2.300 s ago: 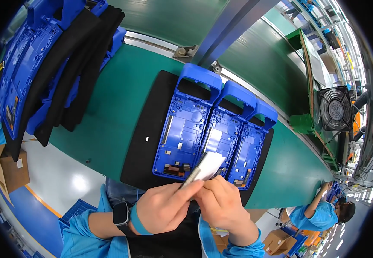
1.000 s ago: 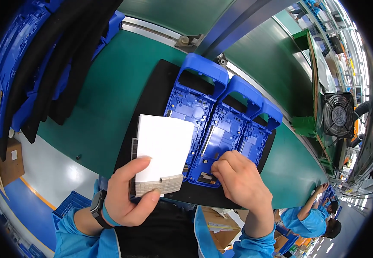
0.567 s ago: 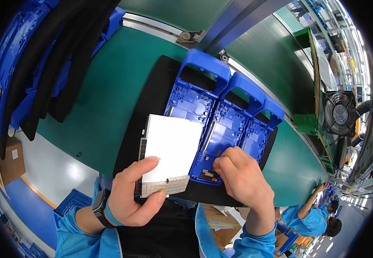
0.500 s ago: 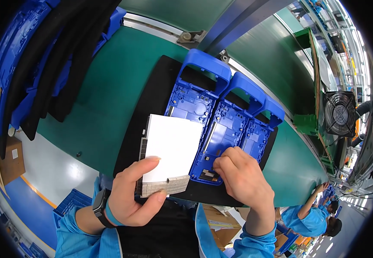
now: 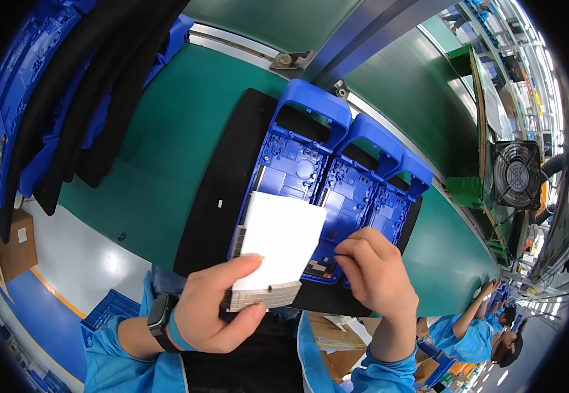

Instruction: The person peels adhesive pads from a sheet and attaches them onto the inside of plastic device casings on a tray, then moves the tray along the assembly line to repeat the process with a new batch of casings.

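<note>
My left hand (image 5: 215, 308) grips a white backing sheet (image 5: 284, 239) with rows of small grey pads (image 5: 268, 298) along its lower edge and left side. The sheet is held above the nearest end of the left blue plastic housing (image 5: 291, 164) and hides part of it. My right hand (image 5: 379, 272) is pinched closed over the lower end of the middle blue housing (image 5: 346, 190). A tiny dark bit shows at its fingertips, too small to name. A third blue housing (image 5: 389, 213) lies to the right. Each housing has a raised loop-shaped frame at its far end.
The housings rest on a black mat (image 5: 209, 229) on a green table (image 5: 166, 144). A small white piece (image 5: 219, 204) lies on the mat. Black sheets and blue housings (image 5: 35, 59) stand at the left. A fan (image 5: 517, 173) is at the right, with a co-worker (image 5: 471, 334) below it.
My left hand has shifted the white sheet right and slightly nearer, covering more of the housings. My right hand has drawn a little right and nearer, still pinched.
</note>
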Available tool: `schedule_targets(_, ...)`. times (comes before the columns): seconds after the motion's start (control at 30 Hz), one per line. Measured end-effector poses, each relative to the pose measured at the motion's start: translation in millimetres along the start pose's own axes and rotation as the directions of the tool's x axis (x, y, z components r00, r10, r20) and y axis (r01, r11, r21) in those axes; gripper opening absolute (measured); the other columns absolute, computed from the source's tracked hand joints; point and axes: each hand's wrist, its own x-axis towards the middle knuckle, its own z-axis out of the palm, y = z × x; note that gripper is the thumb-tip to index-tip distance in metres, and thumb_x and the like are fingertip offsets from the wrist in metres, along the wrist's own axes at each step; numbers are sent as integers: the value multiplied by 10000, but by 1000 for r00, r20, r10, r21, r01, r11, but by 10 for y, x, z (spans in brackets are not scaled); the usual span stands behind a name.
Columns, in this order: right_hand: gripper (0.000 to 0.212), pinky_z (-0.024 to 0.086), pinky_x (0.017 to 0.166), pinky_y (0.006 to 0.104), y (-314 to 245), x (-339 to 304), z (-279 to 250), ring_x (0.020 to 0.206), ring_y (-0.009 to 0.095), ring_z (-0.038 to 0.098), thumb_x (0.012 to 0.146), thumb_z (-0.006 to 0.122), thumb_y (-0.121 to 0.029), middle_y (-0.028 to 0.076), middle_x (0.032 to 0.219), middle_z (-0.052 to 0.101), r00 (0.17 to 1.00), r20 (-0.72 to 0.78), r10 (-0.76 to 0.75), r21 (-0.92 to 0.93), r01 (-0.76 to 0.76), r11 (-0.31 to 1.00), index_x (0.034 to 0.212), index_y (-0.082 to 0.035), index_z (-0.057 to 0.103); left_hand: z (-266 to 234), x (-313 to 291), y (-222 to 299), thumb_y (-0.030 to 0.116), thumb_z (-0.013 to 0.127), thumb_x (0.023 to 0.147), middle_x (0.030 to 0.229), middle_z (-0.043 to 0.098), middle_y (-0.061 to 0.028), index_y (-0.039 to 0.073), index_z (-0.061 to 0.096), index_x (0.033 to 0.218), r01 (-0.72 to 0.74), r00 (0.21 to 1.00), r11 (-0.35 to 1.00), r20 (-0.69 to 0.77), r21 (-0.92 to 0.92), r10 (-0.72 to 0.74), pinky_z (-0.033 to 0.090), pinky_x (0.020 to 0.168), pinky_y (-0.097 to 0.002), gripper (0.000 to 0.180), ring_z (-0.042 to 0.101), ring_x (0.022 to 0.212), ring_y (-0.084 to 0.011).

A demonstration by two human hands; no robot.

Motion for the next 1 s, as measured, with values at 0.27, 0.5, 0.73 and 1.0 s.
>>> schedule_targets(0.27,245,453,519,312,-331,-186,127,642,227,586,665,778,18,87,802,621,973,-185,-141,139,168,976,880,-32,671,182,103,54,5,690,793,1003,679,-209,-57,500,1317,83,985,996,152,-13,-80,553,699,-350,561,697,817,-327)
schedule_targets(0.5,275,482,536,306,-284,-232,193,672,221,576,654,741,-4,78,834,570,970,-139,-197,104,212,972,908,-18,636,312,145,59,-12,682,787,972,677,-185,-39,501,1327,16,978,999,206,29,-22,545,681,-361,570,681,777,-322)
schedule_targets(0.73,289,411,485,316,-216,-353,307,607,230,531,625,721,74,84,804,552,936,-225,-271,-65,263,963,855,-33,582,350,108,137,7,663,826,1004,677,-220,-38,412,1387,296,934,954,228,-57,-276,547,736,-358,617,703,858,-342)
schedule_targets(1.0,164,460,577,361,250,-460,-156,683,280,562,767,645,104,120,804,557,975,-220,16,-6,-18,1000,856,-11,568,65,-56,46,-8,620,840,1238,546,-228,-53,325,1402,161,987,987,35,-32,-160,485,943,-359,636,600,1121,-262)
